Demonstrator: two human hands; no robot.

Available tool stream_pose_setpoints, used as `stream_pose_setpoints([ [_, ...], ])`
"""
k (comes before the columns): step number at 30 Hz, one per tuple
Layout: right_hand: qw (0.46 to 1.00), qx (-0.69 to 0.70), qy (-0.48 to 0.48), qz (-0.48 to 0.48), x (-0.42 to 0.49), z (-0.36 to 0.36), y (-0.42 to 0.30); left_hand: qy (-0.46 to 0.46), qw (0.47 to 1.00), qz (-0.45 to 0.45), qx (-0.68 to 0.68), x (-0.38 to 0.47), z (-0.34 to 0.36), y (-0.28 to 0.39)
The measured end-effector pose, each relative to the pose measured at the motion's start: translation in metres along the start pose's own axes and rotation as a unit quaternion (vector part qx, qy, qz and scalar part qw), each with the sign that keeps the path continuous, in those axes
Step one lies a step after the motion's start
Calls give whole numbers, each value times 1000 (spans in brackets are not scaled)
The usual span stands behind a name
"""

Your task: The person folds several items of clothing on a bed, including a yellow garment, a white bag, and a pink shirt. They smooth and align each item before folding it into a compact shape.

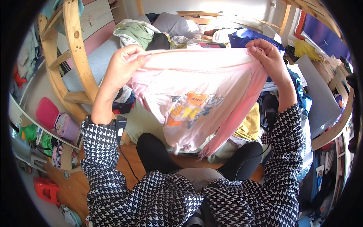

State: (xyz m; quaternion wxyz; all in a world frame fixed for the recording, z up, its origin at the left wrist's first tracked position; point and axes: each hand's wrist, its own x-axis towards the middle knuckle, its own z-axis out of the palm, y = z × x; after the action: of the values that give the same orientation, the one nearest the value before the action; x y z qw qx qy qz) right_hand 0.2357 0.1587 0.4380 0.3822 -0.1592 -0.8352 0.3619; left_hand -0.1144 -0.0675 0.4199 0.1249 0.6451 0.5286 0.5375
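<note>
A pale pink and white garment [195, 82] hangs in front of me, its upper edge stretched wide between my two hands. It has a printed design with letters on its front and darker pink along its right side. My left hand [124, 63] pinches the upper left corner between thumb and fingers. At the upper right corner, my right hand [266, 56] grips the bunched edge. The lower part dangles loosely above my knees, its ends creased. Part of the bed behind is hidden by the cloth.
Heaped clothes and bedding [136, 34] cover the bed beyond. A wooden ladder [80, 56] rises on the left, near a purple bin [68, 127] with a pink lid. A red plastic stool [46, 190] is on the floor. On the right leans a grey cushion [317, 96].
</note>
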Motion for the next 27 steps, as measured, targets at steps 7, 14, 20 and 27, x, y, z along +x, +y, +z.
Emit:
stream_pose_setpoints([
  [7,999,-23,-19,-44,17,0,-3,132,970,52,196,4,-16,28],
  [14,985,-9,-174,-3,11,-1,-20,149,959,117,211,20,-36,16],
  [20,970,-175,-167,12,21,-6,-19,169,986,-12,-14,23,-25,26],
  [27,996,73,52,19,25,12,19,15,987,19,159,20,-39,34],
])
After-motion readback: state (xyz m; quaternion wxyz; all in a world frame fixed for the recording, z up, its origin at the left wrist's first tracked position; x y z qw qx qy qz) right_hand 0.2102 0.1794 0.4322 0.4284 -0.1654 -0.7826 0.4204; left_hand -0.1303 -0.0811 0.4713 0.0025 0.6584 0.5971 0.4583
